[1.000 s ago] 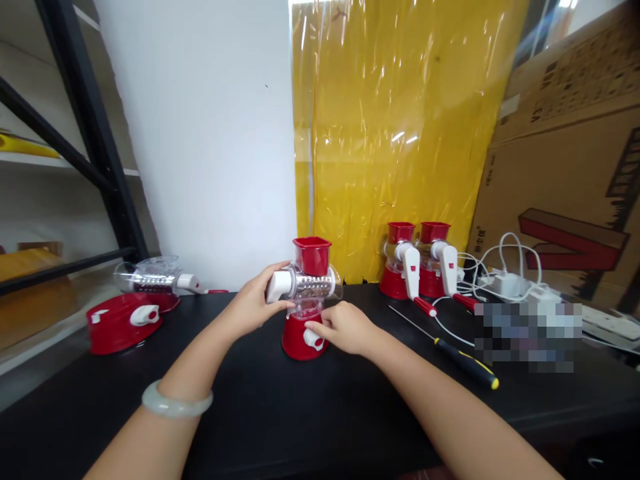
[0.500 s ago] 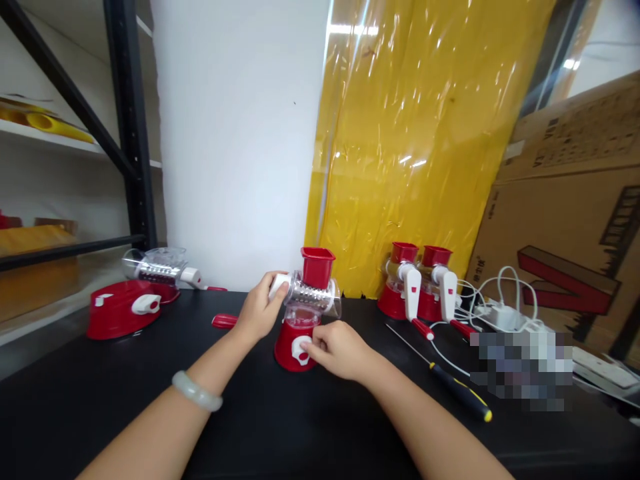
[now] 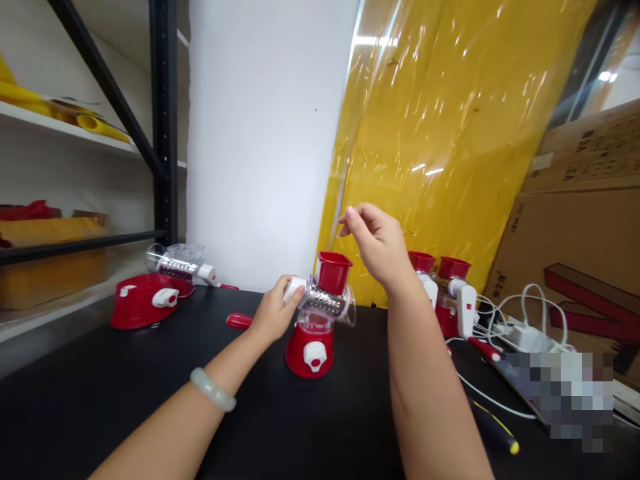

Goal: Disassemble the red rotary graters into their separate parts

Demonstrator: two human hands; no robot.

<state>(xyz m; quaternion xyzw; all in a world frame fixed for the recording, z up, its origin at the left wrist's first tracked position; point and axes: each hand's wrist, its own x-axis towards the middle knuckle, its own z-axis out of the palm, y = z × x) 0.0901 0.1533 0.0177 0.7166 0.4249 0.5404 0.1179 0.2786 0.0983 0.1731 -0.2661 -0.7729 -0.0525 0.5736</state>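
A red rotary grater (image 3: 310,360) with a clear body, a metal drum (image 3: 325,301) and a red hopper (image 3: 334,270) stands upright on the black table. My left hand (image 3: 275,310) is closed round the white hub of its crank on the left side; the red crank handle (image 3: 239,321) points left behind my wrist. On the base's front sits a white knob (image 3: 315,357), untouched. My right hand (image 3: 377,243) is raised above and right of the hopper, fingers loosely bent and apart from the grater, with nothing visible in it.
At left are a red base (image 3: 143,303) and another grater (image 3: 183,263). Two more graters (image 3: 453,300) stand at right, partly behind my right arm. Near them lie a screwdriver (image 3: 495,427), white cables (image 3: 540,313) and a blurred-out item. A cardboard box (image 3: 575,227) leans at right.
My right hand has let go of the white knob and risen above the hopper. My left hand keeps its grip on the crank. The view has shifted slightly left.
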